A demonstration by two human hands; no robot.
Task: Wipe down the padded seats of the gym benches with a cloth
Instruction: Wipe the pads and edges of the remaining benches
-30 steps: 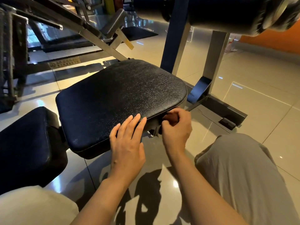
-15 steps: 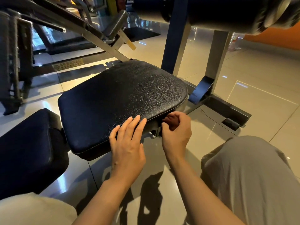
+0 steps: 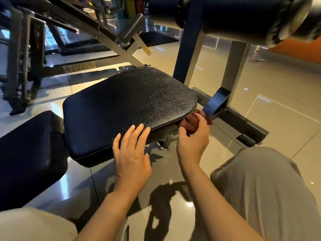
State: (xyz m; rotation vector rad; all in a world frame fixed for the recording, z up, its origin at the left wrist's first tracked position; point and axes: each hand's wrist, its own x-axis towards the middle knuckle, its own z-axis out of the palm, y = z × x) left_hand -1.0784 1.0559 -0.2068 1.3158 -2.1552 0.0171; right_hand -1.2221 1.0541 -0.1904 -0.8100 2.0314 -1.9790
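Head view: your right hand (image 3: 192,136) has its fingers curled round the bunched reddish cloth (image 3: 190,123), pressed vs the near right edge of the padded seat (image 3: 128,108), just beside the frame bracket (image 3: 216,103), while your left hand (image 3: 132,152) lies flat w/ straight fingers on the seat's front edge. Risk, imo: the wad snags on that bracket or skims only the rim, since it's balled up, not spread. Vs 1 s ago, the cloth has slid further right along the edge and shows more; left hand hasn't budged.

Roller pad (image 3: 225,14) low over seat (image 3: 130,105)
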